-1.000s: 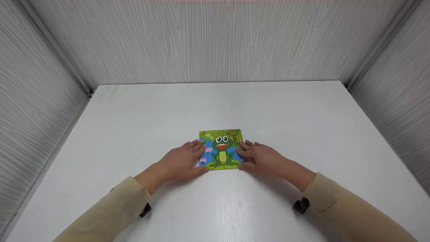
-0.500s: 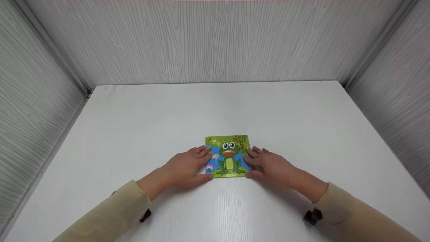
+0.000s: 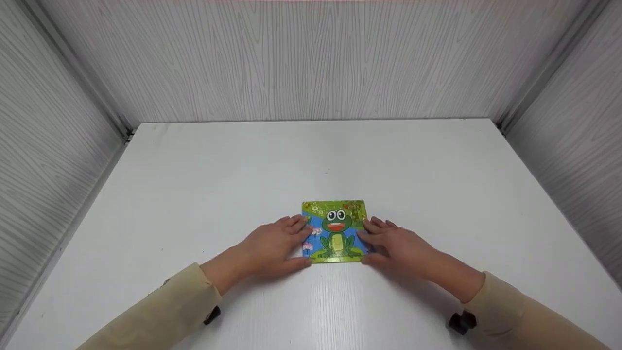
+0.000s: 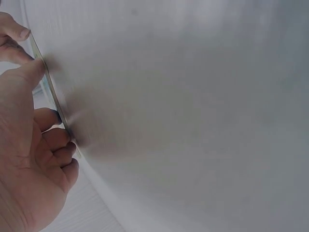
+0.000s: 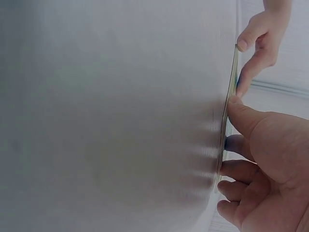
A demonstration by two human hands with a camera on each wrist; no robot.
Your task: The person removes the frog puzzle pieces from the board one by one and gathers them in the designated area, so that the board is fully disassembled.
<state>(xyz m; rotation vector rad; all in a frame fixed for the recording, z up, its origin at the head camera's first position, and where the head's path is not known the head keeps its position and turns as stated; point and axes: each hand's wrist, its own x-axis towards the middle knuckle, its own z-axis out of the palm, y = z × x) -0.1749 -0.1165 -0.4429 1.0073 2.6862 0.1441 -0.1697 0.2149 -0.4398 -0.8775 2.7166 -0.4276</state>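
Note:
A thin square board with a frog picture (image 3: 336,238) lies flat on the white table in the head view. My left hand (image 3: 272,248) touches its left side, fingertips over the edge and thumb by the near left corner. On the opposite side, my right hand (image 3: 403,248) rests its fingers on the edge, with its thumb at the near right corner. Edge-on, the board (image 4: 54,94) shows as a thin strip in the left wrist view, beside the left hand (image 4: 29,150). The right wrist view has the right hand (image 5: 270,159) along the same strip.
The white table (image 3: 233,170) spreads around the board. A pale wood-grain panel (image 3: 311,58) stands behind it, with similar side panels (image 3: 53,136) at left and right. Dark wrist devices (image 3: 461,322) show below the beige sleeves (image 3: 160,311).
The frog board has slid nearer to me and a little to the right. Both hands have moved along with it, keeping their places at its sides.

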